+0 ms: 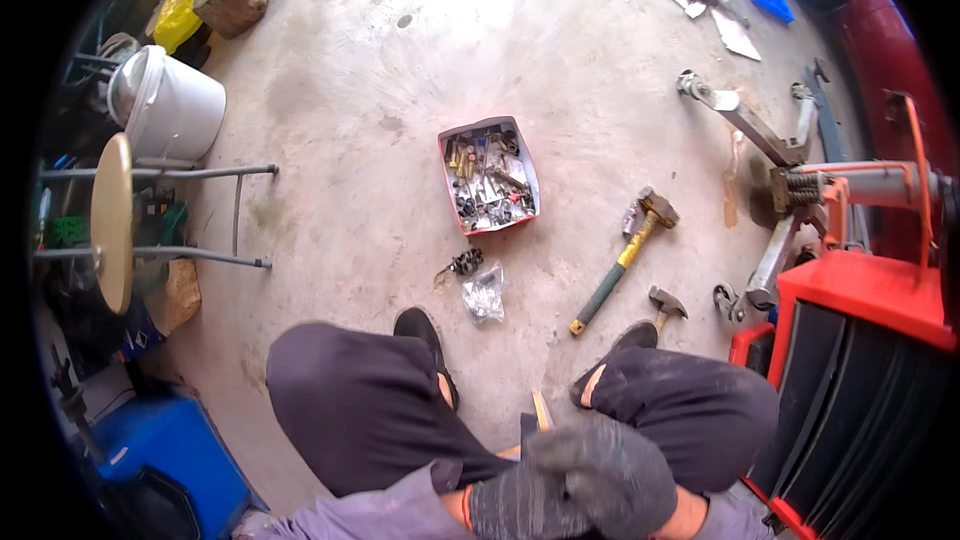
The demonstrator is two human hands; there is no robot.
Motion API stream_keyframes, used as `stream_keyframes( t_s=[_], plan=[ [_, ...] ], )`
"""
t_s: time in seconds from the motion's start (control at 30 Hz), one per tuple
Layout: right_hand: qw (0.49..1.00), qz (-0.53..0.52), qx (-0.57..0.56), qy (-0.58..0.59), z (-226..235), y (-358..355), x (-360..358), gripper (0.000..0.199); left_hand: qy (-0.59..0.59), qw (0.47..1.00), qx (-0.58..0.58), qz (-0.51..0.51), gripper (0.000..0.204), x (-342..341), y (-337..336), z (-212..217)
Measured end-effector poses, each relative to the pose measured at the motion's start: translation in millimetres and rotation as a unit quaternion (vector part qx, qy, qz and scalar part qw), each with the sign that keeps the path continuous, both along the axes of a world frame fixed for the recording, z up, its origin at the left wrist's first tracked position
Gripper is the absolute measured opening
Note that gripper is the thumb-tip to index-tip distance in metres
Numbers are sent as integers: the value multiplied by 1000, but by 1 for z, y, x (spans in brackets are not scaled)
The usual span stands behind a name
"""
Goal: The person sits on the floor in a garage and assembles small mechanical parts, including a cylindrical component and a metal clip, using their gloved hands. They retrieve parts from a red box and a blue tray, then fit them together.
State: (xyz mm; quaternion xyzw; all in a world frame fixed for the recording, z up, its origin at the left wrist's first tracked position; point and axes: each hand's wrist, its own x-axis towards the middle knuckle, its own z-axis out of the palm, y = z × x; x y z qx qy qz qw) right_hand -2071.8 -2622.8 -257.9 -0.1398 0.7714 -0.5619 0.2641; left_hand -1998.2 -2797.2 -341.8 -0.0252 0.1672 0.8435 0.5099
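Note:
Both my hands wear dark grey knit gloves and are pressed together in front of my lap at the lower edge. My left hand (525,508), with an orange cuff edge at its wrist, has its fingers hidden against the other glove. Over it curls my right hand (620,470), its fingers closed; what they grip, if anything, is hidden. Just beyond the gloves, a narrow pale yellow strip (542,410) shows between my legs. On the floor ahead lie a sledgehammer (622,265) with a yellow and green handle, a smaller hammer (666,306) near my right shoe, and a clear plastic bag (484,294).
A shallow box (488,177) of mixed metal hardware stands ahead, a dark ridged metal part (464,262) nearer. To the left are a folding stool (112,223), white bucket (172,105) and blue case (185,455). A red cabinet (865,290) and floor jack (800,185) stand right.

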Motion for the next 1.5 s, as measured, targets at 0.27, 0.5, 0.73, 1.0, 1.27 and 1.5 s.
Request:
stream_keyframes(
  t_s=[0.27,0.5,0.73,1.0,1.27,1.5],
  plan=[
    [997,-28,-62,-27,22,16,-39,24,-168,975,-121,-80,33,24,9,47],
    [996,34,-43,-71,66,30,-21,22,-243,954,-155,-76,29,42,16,123],
    [990,15,-32,-135,88,17,18,22,-304,937,-151,-84,26,70,13,162],
    [992,-40,25,-117,178,-10,29,15,-322,938,-37,-123,24,108,-5,206],
    [993,-118,-18,-13,363,-21,32,27,-32,985,-145,-90,36,-45,-11,415],
    [963,-204,66,165,474,25,55,31,235,955,-89,-159,46,-90,42,527]
  ],
)
